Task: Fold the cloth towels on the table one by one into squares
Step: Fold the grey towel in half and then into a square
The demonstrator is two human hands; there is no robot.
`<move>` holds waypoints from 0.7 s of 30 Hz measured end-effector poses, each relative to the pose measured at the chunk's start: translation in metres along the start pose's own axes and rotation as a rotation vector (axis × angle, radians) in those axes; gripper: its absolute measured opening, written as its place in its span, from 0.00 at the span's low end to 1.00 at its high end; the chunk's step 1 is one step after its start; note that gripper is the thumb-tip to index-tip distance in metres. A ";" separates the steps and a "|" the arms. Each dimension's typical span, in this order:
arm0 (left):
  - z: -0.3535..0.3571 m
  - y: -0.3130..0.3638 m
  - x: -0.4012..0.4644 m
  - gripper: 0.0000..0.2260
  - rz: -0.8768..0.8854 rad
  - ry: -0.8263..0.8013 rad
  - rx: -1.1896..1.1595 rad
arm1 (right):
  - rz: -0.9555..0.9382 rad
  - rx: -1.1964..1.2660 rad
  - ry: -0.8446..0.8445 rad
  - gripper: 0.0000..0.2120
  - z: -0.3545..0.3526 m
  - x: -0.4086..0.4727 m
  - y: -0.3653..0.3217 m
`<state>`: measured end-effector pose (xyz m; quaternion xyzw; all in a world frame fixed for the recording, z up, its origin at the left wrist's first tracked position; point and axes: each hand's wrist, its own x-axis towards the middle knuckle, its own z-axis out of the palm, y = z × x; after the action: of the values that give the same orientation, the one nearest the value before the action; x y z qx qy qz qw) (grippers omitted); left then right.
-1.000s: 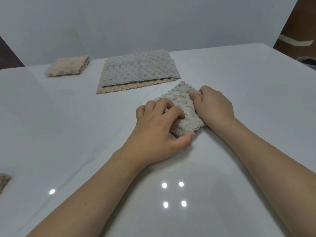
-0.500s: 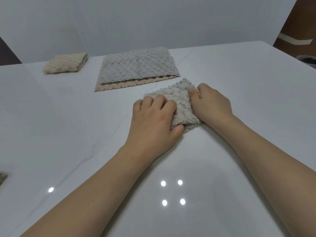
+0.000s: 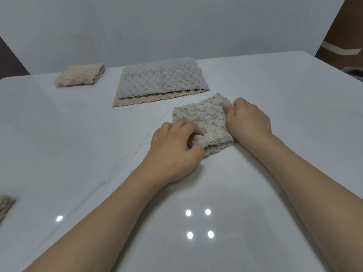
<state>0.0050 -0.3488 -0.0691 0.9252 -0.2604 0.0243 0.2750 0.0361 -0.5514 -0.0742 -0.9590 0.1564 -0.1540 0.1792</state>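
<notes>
- The glossy white counter [image 3: 78, 154] fills most of the view and carries every cloth; bright ceiling-light dots reflect near its near edge.
- A flat grey bobbled towel [image 3: 161, 77] lies spread toward the counter's far edge, stacked on a beige scallop-edged towel [image 3: 157, 99] whose near and left borders show beneath it.
- A small folded greyish-beige fluffy towel [image 3: 204, 118] sits near the counter's middle, just right of that stack, between both hands.
- The left hand [image 3: 174, 152] has its fingers curled over the towel's near left corner, thumb tucked against the edge, pinching it.
- The right hand [image 3: 247, 120] grips the towel's right edge, fingers curled onto it.
- A folded beige ribbed towel [image 3: 80, 74] rests near the far left corner.
- A brownish cloth corner [image 3: 5, 205] pokes in at the left edge.
</notes>
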 end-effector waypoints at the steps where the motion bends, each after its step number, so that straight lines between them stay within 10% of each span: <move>1: 0.001 0.001 0.003 0.15 -0.044 0.018 -0.073 | -0.003 0.000 0.000 0.17 0.000 0.000 -0.001; 8: 0.011 -0.003 0.013 0.03 -0.039 0.079 -0.040 | -0.007 0.014 0.002 0.16 0.001 -0.002 -0.002; 21: 0.004 -0.003 0.011 0.15 -0.036 -0.080 -0.021 | 0.006 0.031 -0.008 0.16 0.000 -0.001 -0.001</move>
<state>0.0156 -0.3536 -0.0723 0.9271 -0.2546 -0.0202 0.2743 0.0358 -0.5502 -0.0744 -0.9562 0.1562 -0.1521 0.1952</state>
